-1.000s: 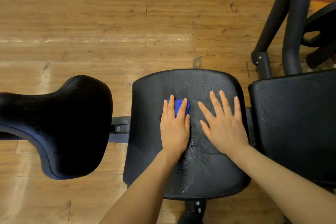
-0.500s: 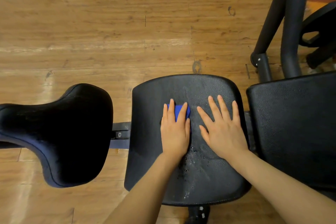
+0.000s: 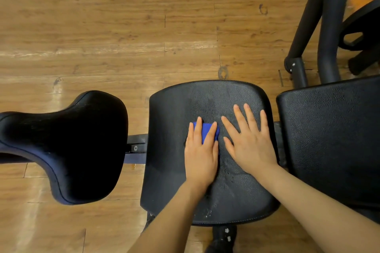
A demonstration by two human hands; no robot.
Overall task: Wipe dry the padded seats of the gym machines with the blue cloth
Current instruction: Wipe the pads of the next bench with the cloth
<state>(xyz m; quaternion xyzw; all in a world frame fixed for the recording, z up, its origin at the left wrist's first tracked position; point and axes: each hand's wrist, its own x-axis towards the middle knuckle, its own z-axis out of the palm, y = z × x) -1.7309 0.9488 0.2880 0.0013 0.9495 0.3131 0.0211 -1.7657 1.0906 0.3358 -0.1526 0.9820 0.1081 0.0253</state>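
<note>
A black padded seat (image 3: pixel 170 150) fills the middle of the view, with water droplets on its near half and a damp streak toward its far edge. My left hand (image 3: pixel 200 154) lies flat on a folded blue cloth (image 3: pixel 206 131), pressing it onto the seat; only the cloth's far end shows between my fingers. My right hand (image 3: pixel 249 141) rests flat beside it on the pad, fingers spread and straight, holding nothing.
A second black pad (image 3: pixel 333 139) adjoins on the right. A curved black pad (image 3: pixel 72 146) stands on the left, joined by a metal bar (image 3: pixel 136 148). Black frame tubes (image 3: pixel 329 26) rise at the far right. Wooden floor (image 3: pixel 123 26) lies beyond.
The seat and both hands have slid lower in the view over the second. My left hand and cloth sit slightly closer to me on the pad; the right hand keeps its place.
</note>
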